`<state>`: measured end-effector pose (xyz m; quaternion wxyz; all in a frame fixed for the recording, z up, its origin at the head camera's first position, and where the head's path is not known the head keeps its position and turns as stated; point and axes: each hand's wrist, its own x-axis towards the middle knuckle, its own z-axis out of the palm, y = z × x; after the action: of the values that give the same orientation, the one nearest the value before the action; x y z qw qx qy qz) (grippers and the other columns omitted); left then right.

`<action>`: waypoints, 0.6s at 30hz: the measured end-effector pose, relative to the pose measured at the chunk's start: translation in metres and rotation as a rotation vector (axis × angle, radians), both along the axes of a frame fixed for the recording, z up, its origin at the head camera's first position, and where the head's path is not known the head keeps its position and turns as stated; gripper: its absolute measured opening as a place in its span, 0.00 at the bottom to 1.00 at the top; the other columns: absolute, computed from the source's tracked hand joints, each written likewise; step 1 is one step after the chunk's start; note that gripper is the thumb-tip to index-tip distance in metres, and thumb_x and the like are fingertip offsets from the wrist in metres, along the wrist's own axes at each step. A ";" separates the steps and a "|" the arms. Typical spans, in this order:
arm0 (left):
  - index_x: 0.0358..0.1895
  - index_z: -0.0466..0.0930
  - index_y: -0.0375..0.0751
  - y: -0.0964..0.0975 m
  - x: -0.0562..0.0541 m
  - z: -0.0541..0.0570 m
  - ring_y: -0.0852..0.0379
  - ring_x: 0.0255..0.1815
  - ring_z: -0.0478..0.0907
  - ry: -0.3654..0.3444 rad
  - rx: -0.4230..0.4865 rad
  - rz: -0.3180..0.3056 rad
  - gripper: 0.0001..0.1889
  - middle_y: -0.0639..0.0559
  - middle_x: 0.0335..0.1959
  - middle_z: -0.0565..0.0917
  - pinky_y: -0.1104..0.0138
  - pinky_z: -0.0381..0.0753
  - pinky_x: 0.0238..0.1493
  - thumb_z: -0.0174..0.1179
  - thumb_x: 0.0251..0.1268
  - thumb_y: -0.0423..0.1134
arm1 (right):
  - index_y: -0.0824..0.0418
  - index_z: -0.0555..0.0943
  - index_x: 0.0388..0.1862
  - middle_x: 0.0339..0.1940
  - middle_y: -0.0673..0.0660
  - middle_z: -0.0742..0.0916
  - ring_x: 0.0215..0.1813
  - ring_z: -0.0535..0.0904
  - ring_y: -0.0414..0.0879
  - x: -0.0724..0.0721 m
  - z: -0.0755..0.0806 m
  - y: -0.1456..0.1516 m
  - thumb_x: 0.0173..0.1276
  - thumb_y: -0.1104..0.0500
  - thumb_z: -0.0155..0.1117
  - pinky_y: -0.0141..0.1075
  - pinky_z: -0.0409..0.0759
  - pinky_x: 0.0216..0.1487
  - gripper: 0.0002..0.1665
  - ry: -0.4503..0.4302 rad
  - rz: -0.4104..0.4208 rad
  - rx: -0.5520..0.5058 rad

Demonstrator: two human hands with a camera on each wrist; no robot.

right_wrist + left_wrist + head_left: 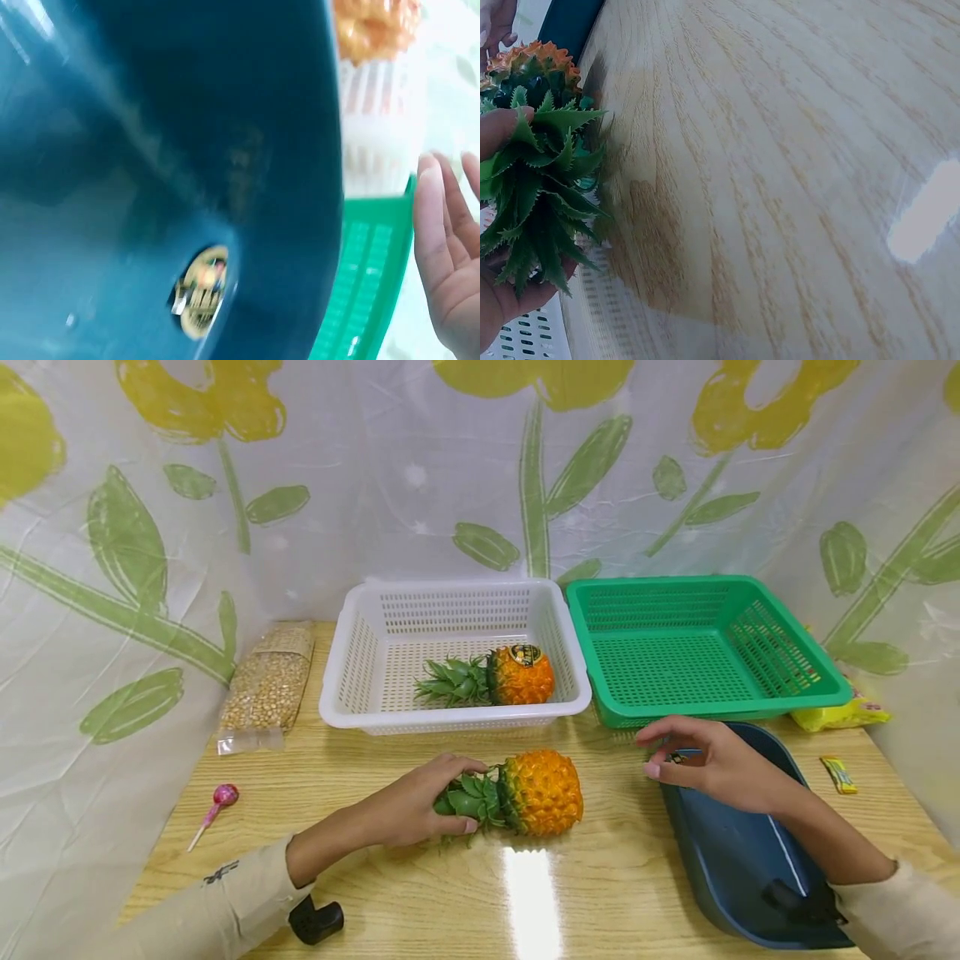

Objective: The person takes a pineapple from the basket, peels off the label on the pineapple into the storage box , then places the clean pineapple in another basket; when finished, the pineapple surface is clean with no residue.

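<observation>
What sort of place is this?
Likely an indoor tabletop workspace, perhaps screened off: a white sheet printed with yellow flowers hangs behind a pale wood-grain table holding a rectangular white plastic basket and a rectangular green plastic basket.

The pineapple (543, 793) has a plump, glossy orange body with knobbly skin, darkening to green at the shoulder, where a tuft of pointed, saw-edged green leaves springs out. It is on its side, crown toward the left and rounded body toward the right, with the left hand (431, 800) gripping the leaves, thumb on the near side and fingers on the far side. It sits in front of the white basket (450, 720) and left of the blue tub (738, 843), though whether its underside touches the tabletop (390, 893) cannot be told
</observation>
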<state>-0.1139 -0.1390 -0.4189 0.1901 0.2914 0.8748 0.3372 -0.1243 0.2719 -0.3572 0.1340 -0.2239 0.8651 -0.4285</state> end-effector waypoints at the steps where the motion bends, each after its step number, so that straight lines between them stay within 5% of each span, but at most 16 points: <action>1: 0.74 0.64 0.52 0.000 0.000 0.000 0.46 0.72 0.67 0.001 0.001 -0.001 0.37 0.49 0.71 0.70 0.46 0.69 0.70 0.68 0.65 0.53 | 0.53 0.79 0.59 0.55 0.51 0.82 0.48 0.83 0.40 0.000 0.000 -0.003 0.71 0.58 0.67 0.38 0.84 0.46 0.19 -0.001 0.001 -0.008; 7: 0.74 0.64 0.52 -0.001 -0.001 -0.001 0.46 0.72 0.68 0.010 0.003 -0.007 0.37 0.49 0.71 0.70 0.46 0.70 0.69 0.68 0.65 0.52 | 0.52 0.78 0.60 0.57 0.55 0.82 0.48 0.82 0.41 0.003 -0.001 -0.023 0.71 0.60 0.67 0.38 0.83 0.38 0.19 0.024 0.026 -0.053; 18: 0.74 0.64 0.52 -0.001 -0.002 -0.001 0.46 0.71 0.69 0.002 0.017 -0.015 0.36 0.48 0.70 0.70 0.46 0.71 0.69 0.68 0.65 0.51 | 0.47 0.76 0.64 0.63 0.52 0.80 0.60 0.79 0.50 0.006 -0.005 -0.053 0.67 0.54 0.72 0.45 0.82 0.54 0.27 0.001 0.023 -0.036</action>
<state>-0.1155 -0.1396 -0.4204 0.1894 0.3000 0.8698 0.3429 -0.1187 0.2193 -0.3621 0.1348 -0.2365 0.8547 -0.4421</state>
